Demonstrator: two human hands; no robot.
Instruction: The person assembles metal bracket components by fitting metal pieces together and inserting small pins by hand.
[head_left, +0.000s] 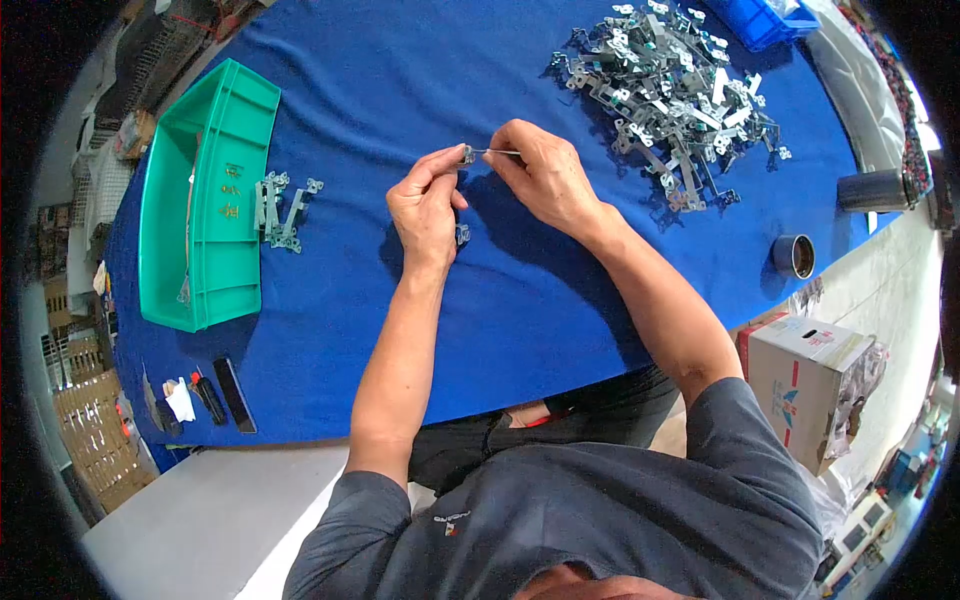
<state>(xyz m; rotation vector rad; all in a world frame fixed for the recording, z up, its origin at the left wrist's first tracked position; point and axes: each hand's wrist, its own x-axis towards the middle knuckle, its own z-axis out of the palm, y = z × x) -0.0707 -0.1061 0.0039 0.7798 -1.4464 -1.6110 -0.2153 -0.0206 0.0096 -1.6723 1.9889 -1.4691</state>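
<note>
My left hand (pixel 425 210) is closed around a small metal bracket (pixel 462 235); one end shows at the fingertips and the other below the palm. To its right, my right hand (pixel 548 172) pinches a thin metal rod (pixel 507 152). The rod lies level, and its tip reaches the bracket's upper end. Whether the tip sits inside a hole is too small to tell. Several similar brackets (pixel 290 215) lie left of my hands. A large heap of metal brackets (pixel 680 100) covers the table at the upper right.
A green plastic bin (pixel 225 290) stands on the blue cloth (pixel 330 330) at left. A phone (pixel 234 395) and a black-handled tool (pixel 209 399) lie near the front left edge. At right are a dark round cup (pixel 795 256), a blue bin (pixel 765 28) and a cardboard box (pixel 800 385).
</note>
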